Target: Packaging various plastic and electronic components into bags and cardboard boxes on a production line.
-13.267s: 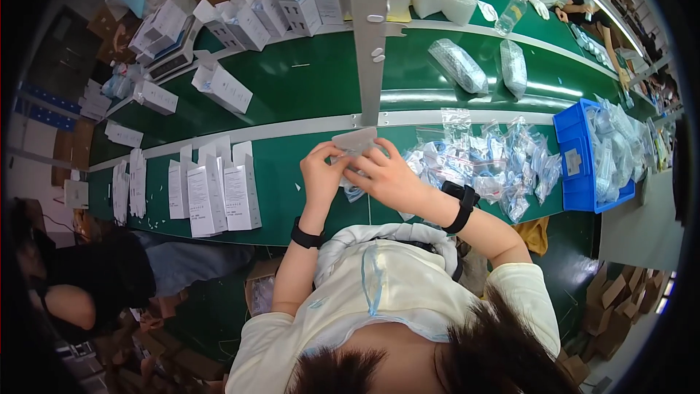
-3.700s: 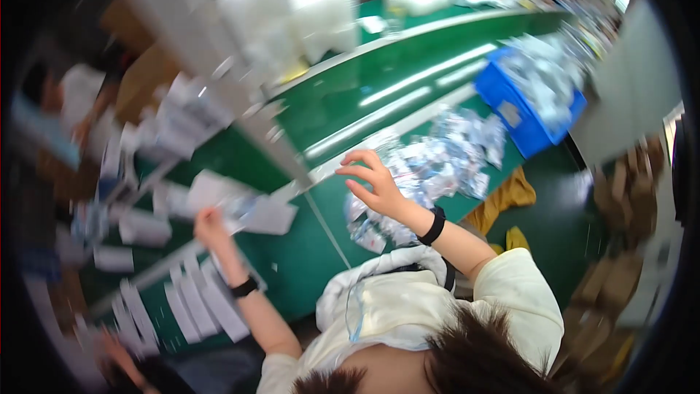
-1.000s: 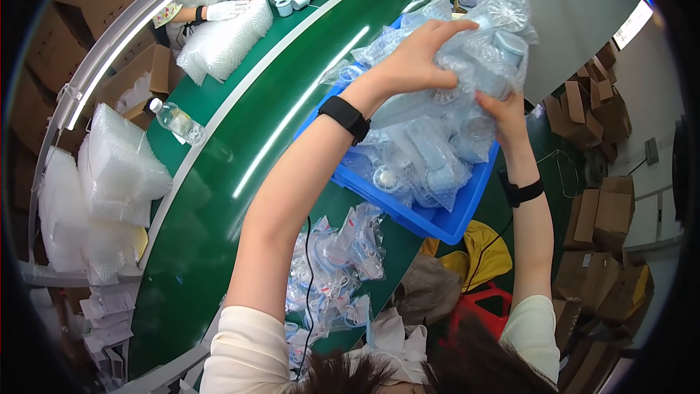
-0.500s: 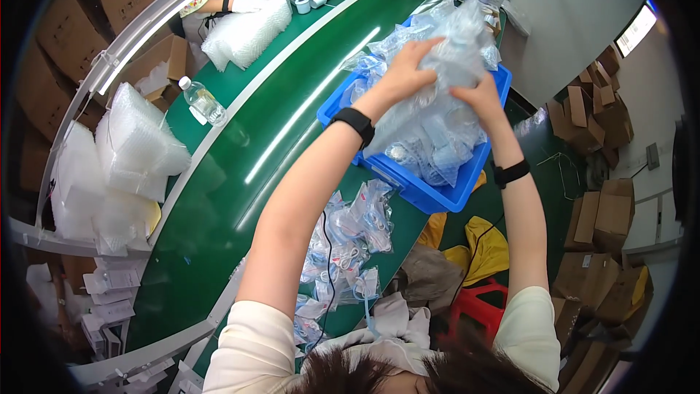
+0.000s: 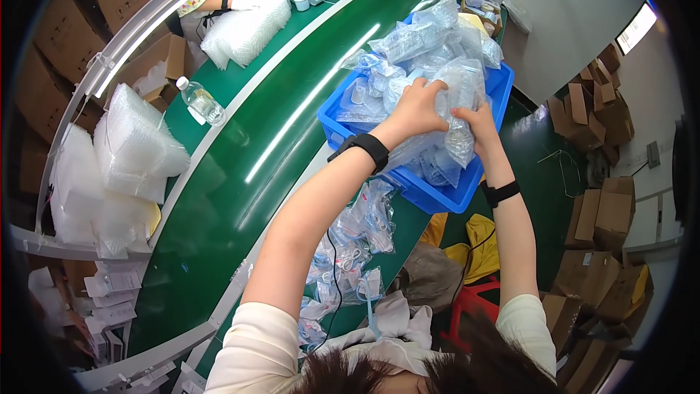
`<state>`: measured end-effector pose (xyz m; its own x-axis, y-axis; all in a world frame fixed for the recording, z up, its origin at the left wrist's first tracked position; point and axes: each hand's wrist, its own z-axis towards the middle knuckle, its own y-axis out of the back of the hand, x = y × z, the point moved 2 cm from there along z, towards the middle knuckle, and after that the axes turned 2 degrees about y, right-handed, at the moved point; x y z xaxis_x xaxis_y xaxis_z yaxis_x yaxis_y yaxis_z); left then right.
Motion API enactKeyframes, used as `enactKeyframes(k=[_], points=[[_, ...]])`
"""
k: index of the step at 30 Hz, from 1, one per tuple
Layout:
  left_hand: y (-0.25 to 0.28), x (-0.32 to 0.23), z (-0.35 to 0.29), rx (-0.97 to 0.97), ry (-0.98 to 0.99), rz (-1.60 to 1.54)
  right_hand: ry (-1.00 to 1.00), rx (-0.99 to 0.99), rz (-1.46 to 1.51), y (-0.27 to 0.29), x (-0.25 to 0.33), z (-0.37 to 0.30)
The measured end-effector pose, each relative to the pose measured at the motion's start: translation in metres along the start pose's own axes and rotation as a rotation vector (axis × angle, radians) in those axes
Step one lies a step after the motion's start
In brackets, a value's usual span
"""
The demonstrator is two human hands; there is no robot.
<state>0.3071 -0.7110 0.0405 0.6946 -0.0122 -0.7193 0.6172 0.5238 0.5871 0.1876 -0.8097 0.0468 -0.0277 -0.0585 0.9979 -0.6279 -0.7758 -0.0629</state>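
Over the blue bin (image 5: 429, 195) both of my hands are curled around one clear plastic bag (image 5: 464, 80) with something inside that I cannot make out. My left hand (image 5: 417, 111) presses on the bag's left side, thumb toward the other hand. From the right, my right hand (image 5: 479, 125) grips it, partly hidden behind the bag. Around and under them, the bin is heaped with similar clear bags (image 5: 408, 42) holding pale blue items. Just below the bin lies a pile of small bagged parts with cords (image 5: 354, 230) on the green table.
A green conveyor belt (image 5: 219, 197) curves along the left. Beyond it are a water bottle (image 5: 202, 102), bubble-wrap bundles (image 5: 135, 142) and two people, one with a gloved hand (image 5: 246, 3) on bubble wrap. Cartons (image 5: 611, 211) line the right side; a red stool (image 5: 474, 306) stands below.
My hands have come down and slightly nearer with the bag, which was blurred and higher over the bin. The far worker's hands have barely moved.
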Motion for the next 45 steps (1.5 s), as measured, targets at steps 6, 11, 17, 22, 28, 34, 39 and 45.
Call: enactKeyframes(k=[6,11,17,22,28,34,39,45], points=[[0.017,0.003,-0.004,-0.102,0.111,0.002,-0.133,-0.010,0.036,0.017,-0.011,-0.016],[0.030,0.010,-0.014,-0.298,0.061,-0.071,-0.098,-0.145,0.229,0.030,-0.012,-0.048],[0.055,0.033,-0.030,-0.541,-0.069,-0.121,-0.045,-0.181,0.448,0.014,-0.006,-0.079],[0.065,0.047,-0.060,-0.638,0.381,-0.898,-0.043,-0.199,0.535,-0.011,0.000,-0.093],[0.044,0.072,-0.080,-0.786,0.370,-0.821,0.025,-0.211,0.354,-0.076,-0.049,-0.082],[0.040,0.063,-0.086,-0.801,0.305,-0.713,0.002,-0.051,0.541,-0.099,-0.078,-0.165],[0.046,0.062,-0.086,-0.763,0.356,-0.856,-0.157,0.103,0.139,-0.092,-0.152,-0.174],[0.062,0.079,-0.107,-0.810,0.378,-1.146,-0.101,0.109,0.076,-0.098,-0.149,-0.176]])
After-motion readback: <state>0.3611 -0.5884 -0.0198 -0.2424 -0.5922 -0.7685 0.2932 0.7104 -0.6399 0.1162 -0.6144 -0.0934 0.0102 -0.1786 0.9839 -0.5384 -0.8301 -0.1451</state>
